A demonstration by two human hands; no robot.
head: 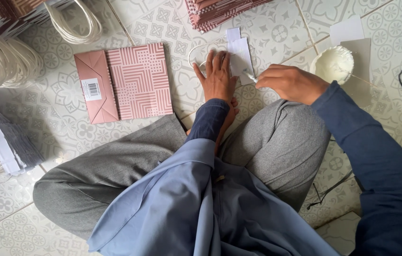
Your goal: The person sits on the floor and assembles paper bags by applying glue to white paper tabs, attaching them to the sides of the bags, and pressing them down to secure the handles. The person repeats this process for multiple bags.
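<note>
I sit cross-legged on the patterned tile floor (pixel 39 118), and the white paper strip (pixel 241 59) in front of my knees is where everything centres. My left hand (pixel 217 76) lies flat with its fingers stretched out and close together, pressing down on the near-left edge of the strip and on the white cord loop (pixel 196 50) that curves out from under my palm to the left of the strip. My right hand (pixel 288 83) comes in from the right of the strip, its fingers pinched together on a small brush (pixel 249 76) whose pale tip touches the strip's lower right edge. Further right of the strip, just beyond my right hand, a small white bowl (pixel 333 64) sits on a grey sheet of card (pixel 360 52), with another white paper piece (pixel 347 29) behind it. Well to the left of the strip a folded pink bag (pixel 125 83) with a striped pattern lies flat on the floor. Above the strip, at the top edge, rests a stack of the same pink bags (pixel 215 12), and far to the left lie bundles of white cord handles (pixel 1 61).
</note>
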